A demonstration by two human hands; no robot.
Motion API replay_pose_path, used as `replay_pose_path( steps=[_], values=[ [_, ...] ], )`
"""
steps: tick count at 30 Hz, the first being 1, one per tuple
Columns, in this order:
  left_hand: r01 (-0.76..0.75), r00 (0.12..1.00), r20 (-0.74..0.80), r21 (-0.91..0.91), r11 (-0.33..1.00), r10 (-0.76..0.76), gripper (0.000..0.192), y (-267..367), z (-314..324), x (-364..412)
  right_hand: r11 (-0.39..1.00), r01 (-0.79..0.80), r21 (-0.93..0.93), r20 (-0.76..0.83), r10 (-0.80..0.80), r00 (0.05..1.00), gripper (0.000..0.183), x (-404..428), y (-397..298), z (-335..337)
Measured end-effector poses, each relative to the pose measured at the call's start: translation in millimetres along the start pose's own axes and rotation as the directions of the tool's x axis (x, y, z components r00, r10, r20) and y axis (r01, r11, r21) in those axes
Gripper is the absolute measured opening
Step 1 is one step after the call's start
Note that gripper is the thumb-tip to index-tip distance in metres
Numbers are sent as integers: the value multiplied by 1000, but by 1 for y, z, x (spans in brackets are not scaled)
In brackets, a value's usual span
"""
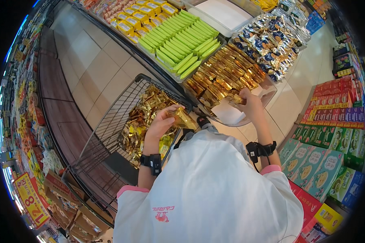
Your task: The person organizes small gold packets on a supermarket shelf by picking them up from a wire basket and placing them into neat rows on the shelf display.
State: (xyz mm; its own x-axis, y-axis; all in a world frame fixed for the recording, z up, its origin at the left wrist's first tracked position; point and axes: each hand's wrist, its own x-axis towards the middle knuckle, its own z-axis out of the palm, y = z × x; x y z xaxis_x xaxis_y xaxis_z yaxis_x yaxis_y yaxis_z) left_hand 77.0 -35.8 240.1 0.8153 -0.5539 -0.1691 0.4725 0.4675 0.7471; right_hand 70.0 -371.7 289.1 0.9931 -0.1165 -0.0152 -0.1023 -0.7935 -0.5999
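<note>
My left hand (164, 121) holds a gold foil-wrapped snack packet (185, 119) over the near side of a wire shopping cart (100, 121). Below and beyond it, a heap of gold snack packets (149, 101) fills part of the cart, with some yellow packets among them. My right hand (248, 101) grips another gold packet (234, 98) at the near right part of a clear plastic bin (269, 94). Rows of upright gold packets (228, 71) stand in that bin, and a white sheet (228, 112) shows on its bottom near my hand.
Green packets (182, 39) in rows, yellow packets (133, 21) and silver-and-blue packets (270, 42) lie in neighbouring bins. Boxed goods (313, 164) are stacked at right. Snack shelves, cardboard boxes (88, 221) and a yellow price sign (32, 200) stand at left, beyond the cart.
</note>
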Motion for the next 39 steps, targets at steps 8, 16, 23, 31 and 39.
replay_pose_path(
  steps=[8,16,23,31,39],
  values=[
    [-19,1000,-17,-38,999,18,46,-3,-1,-6,980,29,-198,26,-24,999,30,3,13,29],
    [-15,992,-124,-45,999,9,51,-12,-12,-12,938,142,-317,-111,-185,976,31,11,9,37],
    [25,993,-114,-142,990,-42,47,-15,-20,-12,922,107,-373,-190,-189,963,34,17,15,45],
    [19,988,-148,-135,991,-39,47,-8,-11,-9,904,56,-424,-215,-160,963,40,20,14,50],
    [-11,981,-195,-150,989,-18,45,-9,-12,-9,919,33,-392,-245,-139,959,43,20,9,48]
  ],
)
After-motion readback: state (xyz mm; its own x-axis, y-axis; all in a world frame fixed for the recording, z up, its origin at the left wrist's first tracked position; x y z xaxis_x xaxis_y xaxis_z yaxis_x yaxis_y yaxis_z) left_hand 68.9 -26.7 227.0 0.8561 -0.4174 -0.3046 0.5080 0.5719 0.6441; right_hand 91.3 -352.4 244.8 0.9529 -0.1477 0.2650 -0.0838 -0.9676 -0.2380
